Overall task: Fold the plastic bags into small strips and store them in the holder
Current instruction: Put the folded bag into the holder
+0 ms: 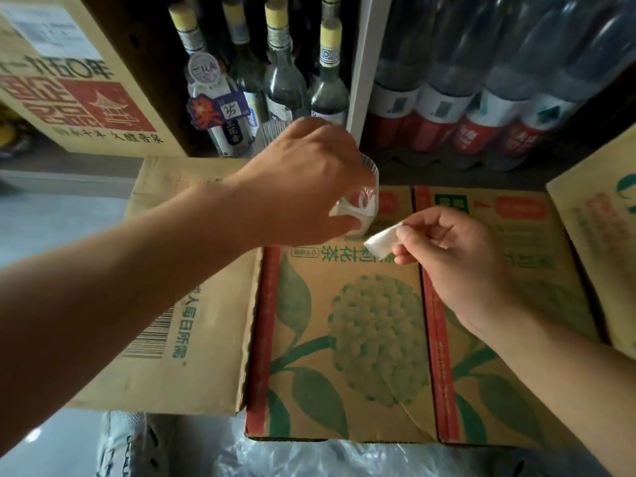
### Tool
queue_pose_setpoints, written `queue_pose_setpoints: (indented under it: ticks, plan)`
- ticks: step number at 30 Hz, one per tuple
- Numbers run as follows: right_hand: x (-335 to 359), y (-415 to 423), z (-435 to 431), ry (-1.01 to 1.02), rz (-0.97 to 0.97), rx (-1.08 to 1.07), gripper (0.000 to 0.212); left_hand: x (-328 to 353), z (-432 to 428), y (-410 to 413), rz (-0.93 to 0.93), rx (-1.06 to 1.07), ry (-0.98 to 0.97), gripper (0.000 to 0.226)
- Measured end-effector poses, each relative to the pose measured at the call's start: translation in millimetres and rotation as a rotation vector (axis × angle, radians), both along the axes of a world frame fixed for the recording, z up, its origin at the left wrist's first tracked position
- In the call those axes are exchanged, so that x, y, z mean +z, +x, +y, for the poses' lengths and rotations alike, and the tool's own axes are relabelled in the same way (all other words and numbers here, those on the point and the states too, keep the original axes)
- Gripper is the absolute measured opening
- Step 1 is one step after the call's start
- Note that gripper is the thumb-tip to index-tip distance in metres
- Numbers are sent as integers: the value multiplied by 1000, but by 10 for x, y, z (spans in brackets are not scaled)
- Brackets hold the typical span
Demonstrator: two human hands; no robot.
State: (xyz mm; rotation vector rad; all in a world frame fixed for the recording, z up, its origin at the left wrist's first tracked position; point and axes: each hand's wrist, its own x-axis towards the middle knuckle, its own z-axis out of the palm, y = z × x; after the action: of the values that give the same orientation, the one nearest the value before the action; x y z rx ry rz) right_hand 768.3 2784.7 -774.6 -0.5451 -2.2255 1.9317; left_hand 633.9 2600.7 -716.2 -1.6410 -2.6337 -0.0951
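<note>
Obs.: left hand (303,177) reaches forward from above and grips the holder (370,187), a clear ribbed plastic cup, fingers curled round its wall. The cup is tilted, mouth leaning toward the right hand. Whether its base touches the cardboard box (344,321) under it cannot be told; the hand hides that edge.

Holder contents: white and red folded material shows through the wall near the bottom. This looks like bags already stowed. Count not readable.

Right hand (457,249): closed in a pinch, thumb and forefinger holding a folded bag (382,241), a small flat white packet. Its free end points at the cup and sits just beside the cup's lower wall, not yet inside.

Work surface: flattened and closed cardboard boxes lying side by side, no table visible. Bottles (285,77) stand on shelving behind.

Remaining stock: loose plastic bags (309,456), clear and crumpled, lie below the near edge of the box, beside a shoe (120,442). Number cannot be told.

Progress (judgement): partway. At least one bag appears stored, one more is folded and ready to insert. Left to do: get this packet into the cup, then fold and store the loose ones.

Note: the cup mouth is partly covered by the left hand, so the entry path may be narrow.
</note>
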Motion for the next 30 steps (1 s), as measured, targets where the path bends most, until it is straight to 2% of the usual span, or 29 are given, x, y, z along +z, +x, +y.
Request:
queue_pose_setpoints:
  ticks: [4, 7, 11, 15, 18, 21, 26, 28, 30]
  plan:
    - [59, -52, 44, 13, 39, -29, 11, -13, 131, -81, 83, -22, -388, 55]
    - [168, -196, 101, 119, 119, -22, 10, -62, 156, -15, 133, -42, -480, 52]
    - [217, -546, 118, 502, 267, 17, 6, -88, 149, -39, 105, -43, -432, 42]
    - [181, -819, 62, 731, 319, 108, 8, -105, 126, -68, 38, -26, -344, 39]
    - [156, -879, 51, 905, 321, 173, 11, -130, 67, -69, -39, -31, -150, 37]
    - [116, -825, 58, 945, 272, 225, 8, -127, -21, -64, -35, -31, 31, 38]
    - [58, -736, 17, 882, 50, 363, 8, -67, -242, -8, 93, 141, 50, 83]
    - [74, -733, 27, 876, 26, 458, 9, -121, -311, -2, 64, 207, 51, 92]
    - [155, -728, 28, 824, -46, 584, 18, -193, -330, 2, 40, 236, 71, 91]
